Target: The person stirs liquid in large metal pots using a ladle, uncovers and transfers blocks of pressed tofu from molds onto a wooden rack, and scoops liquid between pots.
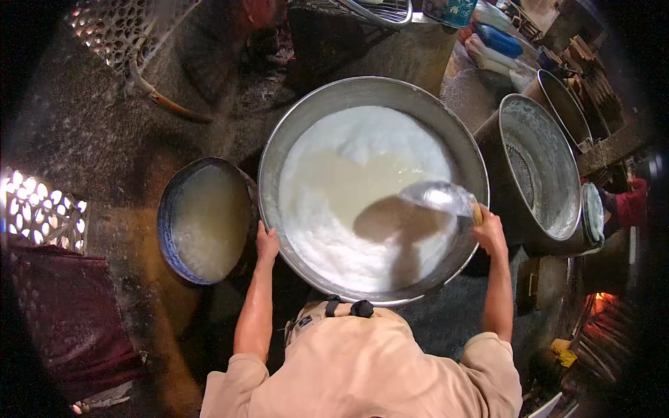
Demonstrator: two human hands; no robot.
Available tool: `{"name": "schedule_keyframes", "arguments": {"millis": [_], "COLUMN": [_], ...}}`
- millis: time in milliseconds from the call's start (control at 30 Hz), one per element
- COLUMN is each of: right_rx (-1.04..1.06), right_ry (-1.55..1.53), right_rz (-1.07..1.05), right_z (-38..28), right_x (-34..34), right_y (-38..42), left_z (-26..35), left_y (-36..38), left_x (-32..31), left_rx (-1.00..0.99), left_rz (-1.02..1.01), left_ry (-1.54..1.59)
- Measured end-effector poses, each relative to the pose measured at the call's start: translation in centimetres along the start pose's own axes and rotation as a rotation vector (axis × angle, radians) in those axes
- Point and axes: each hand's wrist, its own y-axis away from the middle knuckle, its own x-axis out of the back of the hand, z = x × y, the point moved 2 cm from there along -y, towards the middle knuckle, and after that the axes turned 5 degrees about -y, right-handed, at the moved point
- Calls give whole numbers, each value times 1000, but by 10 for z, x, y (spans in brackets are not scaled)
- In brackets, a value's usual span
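A large round metal vat (270, 202) stands in front of me, holding white curds or foam around a pool of pale yellowish liquid. My left hand (267, 242) grips the vat's left rim. In my right hand (491, 233) is the short wooden handle of a wide metal scoop (439, 197), at the vat's right side. The scoop's shiny bowl points left over the white surface and casts a dark shadow on it. Close to my left hand, a smaller round tub (166, 240) with a blue rim contains cloudy liquid.
Another deep metal vat (536, 164) stands at the right, with a further vat (563, 104) behind it. A fire (601, 303) glows at lower right. A dark red cloth (70, 313) hangs at left. A person in a red sleeve (631, 202) is at far right.
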Motion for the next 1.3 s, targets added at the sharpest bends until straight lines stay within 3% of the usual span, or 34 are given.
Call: {"name": "schedule_keyframes", "arguments": {"millis": [33,67,167,233,467,667,1033,1167,1233,1300], "right_rx": [32,-126,29,-105,-201,-202,-276,-236,-152,-55], "right_ry": [21,28,19,-109,-389,-437,-599,-677,-548,-416], "right_rz": [109,64,123,-43,-250,-255,-366,-425,-472,-380], "right_z": [4,-11,17,20,3,-25,-150,-176,-210,-249], "right_x": [-7,-12,-65,-87,-161,-229,-239,-204,-165,-145], "right_y": [-14,-23,-64,-66,-23,26,119,105,79,49], "left_z": [0,2,5,4,10,17,-3,-13,-18,-4], "left_y": [0,0,1,1,2,6,-6,-12,-14,-8], "left_x": [1,2,2,3,8,16,11,6,1,14], "left_rx": [1,2,14,14,44,40,-26,-98,-136,-116], "left_rz": [-1,-3,-20,-21,-91,-154,-176,-200,-190,-253], "left_ry": [2,5,8,6,-18,-13,-32,-24,-18,-21]}}
